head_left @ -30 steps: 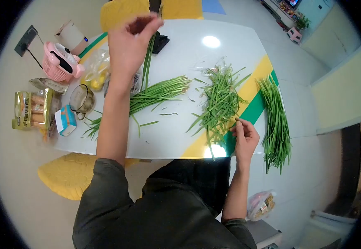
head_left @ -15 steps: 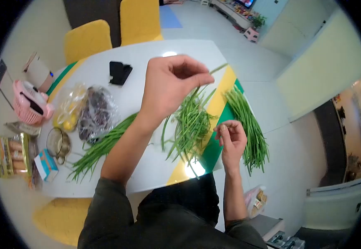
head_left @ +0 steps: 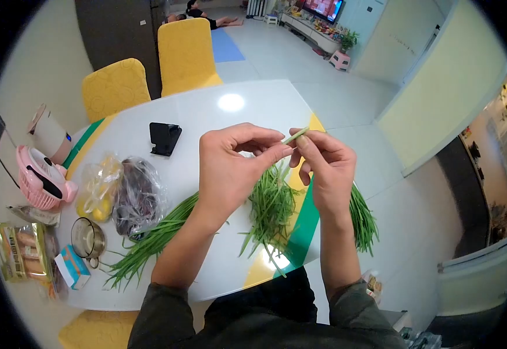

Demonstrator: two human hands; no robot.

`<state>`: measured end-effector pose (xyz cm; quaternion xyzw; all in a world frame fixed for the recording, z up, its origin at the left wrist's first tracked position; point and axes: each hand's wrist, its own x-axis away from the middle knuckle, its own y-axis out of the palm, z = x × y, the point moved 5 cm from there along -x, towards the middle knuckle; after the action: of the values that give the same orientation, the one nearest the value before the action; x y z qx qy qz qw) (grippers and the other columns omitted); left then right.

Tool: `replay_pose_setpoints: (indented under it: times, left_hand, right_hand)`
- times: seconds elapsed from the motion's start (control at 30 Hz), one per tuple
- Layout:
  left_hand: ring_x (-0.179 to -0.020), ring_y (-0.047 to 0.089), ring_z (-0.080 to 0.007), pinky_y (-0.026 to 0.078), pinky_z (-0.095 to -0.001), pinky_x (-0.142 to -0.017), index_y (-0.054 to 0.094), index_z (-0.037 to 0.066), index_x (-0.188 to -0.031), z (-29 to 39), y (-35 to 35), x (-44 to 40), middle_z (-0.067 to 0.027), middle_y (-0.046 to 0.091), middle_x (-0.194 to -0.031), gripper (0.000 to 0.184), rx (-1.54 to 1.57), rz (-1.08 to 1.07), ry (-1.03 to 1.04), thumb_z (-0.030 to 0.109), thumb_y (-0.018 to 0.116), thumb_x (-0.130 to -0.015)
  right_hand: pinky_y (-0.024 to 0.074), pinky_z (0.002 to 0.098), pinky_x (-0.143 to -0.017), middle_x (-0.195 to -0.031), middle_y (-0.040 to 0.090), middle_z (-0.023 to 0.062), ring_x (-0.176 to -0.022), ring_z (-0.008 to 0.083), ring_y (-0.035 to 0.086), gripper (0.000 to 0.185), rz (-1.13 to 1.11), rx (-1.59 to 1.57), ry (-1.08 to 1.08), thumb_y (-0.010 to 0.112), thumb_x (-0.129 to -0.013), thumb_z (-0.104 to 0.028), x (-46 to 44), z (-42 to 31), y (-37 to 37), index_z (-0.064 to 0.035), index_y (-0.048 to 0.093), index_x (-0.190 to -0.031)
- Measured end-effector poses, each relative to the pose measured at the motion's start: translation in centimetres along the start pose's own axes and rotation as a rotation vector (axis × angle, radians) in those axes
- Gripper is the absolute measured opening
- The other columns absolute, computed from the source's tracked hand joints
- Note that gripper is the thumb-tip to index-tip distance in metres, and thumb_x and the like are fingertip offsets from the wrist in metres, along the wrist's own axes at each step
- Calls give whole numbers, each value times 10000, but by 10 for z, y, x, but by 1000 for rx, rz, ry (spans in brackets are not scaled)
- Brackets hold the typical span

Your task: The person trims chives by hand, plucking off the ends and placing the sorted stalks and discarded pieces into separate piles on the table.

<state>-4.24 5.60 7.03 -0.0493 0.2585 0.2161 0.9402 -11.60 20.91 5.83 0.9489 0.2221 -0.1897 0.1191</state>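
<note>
Above the table, my left hand (head_left: 230, 166) and my right hand (head_left: 328, 168) are close together, fingertips nearly touching. Both pinch one thin green chive stalk (head_left: 296, 136), its pale end sticking out at the right thumb. Under them a tangled heap of chives (head_left: 272, 203) lies on the table. A straighter bunch of chives (head_left: 157, 241) rests to the left, partly behind my left forearm. Beyond my right forearm is another bunch of chives (head_left: 363, 224), partly covered by that arm.
On the table's left are a bag of yellow fruit (head_left: 99, 195), a bag of dark produce (head_left: 139, 195), a glass cup (head_left: 88, 238), a blue-white box (head_left: 72, 267) and a pink basket-like appliance (head_left: 41, 180). A black stand (head_left: 164, 138) sits farther back, near yellow chairs (head_left: 186, 55).
My right hand has risen to meet my left hand and now pinches the stalk too. The left hand appears lower in view, as does the table, since the camera has tilted up.
</note>
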Motion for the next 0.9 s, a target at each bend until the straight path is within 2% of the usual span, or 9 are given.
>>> replay_pose_setpoints:
  times: [0.2, 0.3, 0.47, 0.57, 0.77, 0.87, 0.9]
  left_hand:
    - [-749, 690, -105, 540, -229, -713, 782, -13, -879, -3, 3, 0, -77, 748, -818, 97, 32, -12, -51, -12, 815, -788]
    - [-722, 690, -106, 527, -221, -654, 780, -21, -899, -8, 8, 1, -77, 739, -798, 87, 58, -28, -52, -3, 794, -816]
    - [-729, 687, -100, 536, -222, -667, 776, -36, -914, -16, 16, 3, -85, 746, -806, 95, 128, -71, -116, -3, 791, -827]
    - [-728, 685, -99, 537, -222, -664, 772, -41, -923, -21, 22, 4, -89, 748, -809, 94, 161, -130, -178, -1, 783, -838]
    - [-711, 668, -99, 530, -222, -647, 754, -63, -952, -28, 34, 7, -101, 744, -814, 123, 274, -258, -282, 15, 774, -858]
    - [-710, 662, -97, 528, -221, -647, 748, -66, -955, -29, 38, 8, -100, 740, -812, 135, 337, -291, -313, 26, 777, -861]
    - [-711, 661, -97, 528, -221, -649, 746, -66, -955, -29, 38, 9, -99, 739, -811, 137, 349, -297, -320, 30, 778, -862]
  right_hand:
    - [375, 160, -434, -823, 708, 48, -643, 44, 614, 152, 46, 27, -22, 680, -948, -80, -1, 4, 3, 31, 732, -1038]
    - [357, 162, -430, -793, 697, 46, -622, 34, 598, 141, 64, 39, -19, 682, -946, -75, -1, 5, -1, 30, 733, -1023]
    - [338, 167, -428, -766, 687, 45, -600, 32, 584, 129, 85, 30, 14, 680, -944, -69, 2, 9, -10, 32, 733, -1005]
    - [337, 182, -400, -792, 679, 82, -626, 80, 595, 124, 100, 64, 13, 651, -937, -29, 6, 6, -14, 77, 714, -953]
    - [336, 181, -398, -797, 674, 84, -624, 76, 594, 113, 118, 62, 34, 651, -939, -45, 15, 7, -24, 63, 685, -935]
    - [373, 159, -455, -801, 683, 36, -659, 46, 615, 103, 89, -22, 81, 665, -934, -67, 18, 9, -28, 23, 691, -976]
    - [366, 166, -435, -807, 685, 57, -647, 60, 610, 114, 96, -17, 75, 658, -938, -66, 19, 8, -29, 37, 693, -970]
